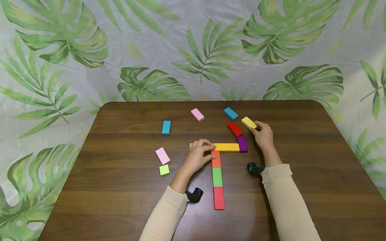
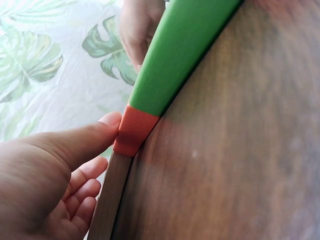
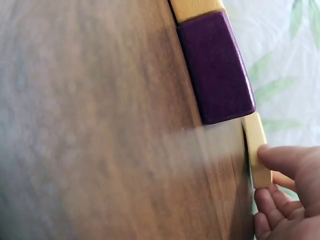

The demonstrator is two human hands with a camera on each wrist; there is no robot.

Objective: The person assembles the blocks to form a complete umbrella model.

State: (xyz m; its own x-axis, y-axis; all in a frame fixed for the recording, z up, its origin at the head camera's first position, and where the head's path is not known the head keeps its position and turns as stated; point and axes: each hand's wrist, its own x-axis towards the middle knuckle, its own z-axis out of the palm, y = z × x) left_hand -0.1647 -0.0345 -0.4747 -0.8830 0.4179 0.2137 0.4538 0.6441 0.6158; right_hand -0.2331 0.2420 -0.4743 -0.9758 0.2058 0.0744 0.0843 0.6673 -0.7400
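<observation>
My right hand [image 1: 263, 135] pinches one end of a light yellow block [image 1: 248, 122] between thumb and fingers, at the back right of the arrangement. My left hand [image 1: 197, 156] rests over the junction of a row and a column of blocks, its thumb touching an orange-red block [image 2: 136, 129]. The other fingers lie loosely bent over a tan block, mostly hidden. A deeper yellow block [image 1: 227, 147] runs right from there to a purple block [image 3: 217, 67]. Below the orange-red block line up a green block [image 1: 217, 176] and a red block [image 1: 218, 198].
A dark red block [image 1: 235, 129] lies against the purple block's far end. Around the table [image 1: 120, 201] lie loose blue blocks [image 1: 166, 128], pink blocks [image 1: 197, 114] and a lime block [image 1: 164, 170]. A small purple piece peeks out beside the left wrist. A leaf-patterned cloth [image 1: 208, 50] hangs behind.
</observation>
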